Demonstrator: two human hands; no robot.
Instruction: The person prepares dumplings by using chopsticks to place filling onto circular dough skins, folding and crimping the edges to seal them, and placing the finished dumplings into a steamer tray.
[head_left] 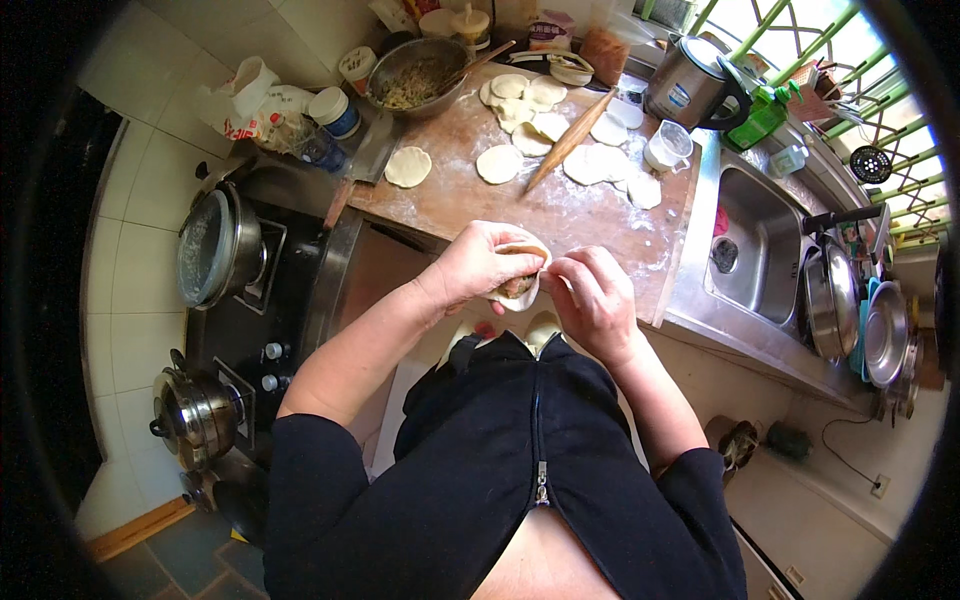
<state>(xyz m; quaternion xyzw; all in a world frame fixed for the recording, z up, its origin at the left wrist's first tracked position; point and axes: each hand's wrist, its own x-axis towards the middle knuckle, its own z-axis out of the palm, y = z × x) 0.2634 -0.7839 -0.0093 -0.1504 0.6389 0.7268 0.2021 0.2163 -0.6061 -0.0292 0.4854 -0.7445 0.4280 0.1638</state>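
Observation:
My left hand point(480, 262) cradles a round dough wrapper point(528, 292) with brown filling point(515, 287) showing in its open fold, the thumb resting over the filling. At the wrapper's right edge, the fingers of my right hand point(592, 295) pinch the dough rim. Both hands are in front of the floured wooden board point(440, 205), near its front edge. On the board lie several flat dough rounds point(499, 164), some overlapping. A tapered rolling pin point(570, 142) rests slantwise among them. At the back left stands a metal bowl point(415, 75) of greenish filling with a utensil in it.
A cleaver point(376, 148) lies at the board's left side. Right of the board are a clear plastic cup point(668, 146), an electric kettle point(688, 80) and a steel sink point(765, 240). To the left, a stove point(265, 300) carries a lidded pot point(195, 415) and a covered pan point(215, 250).

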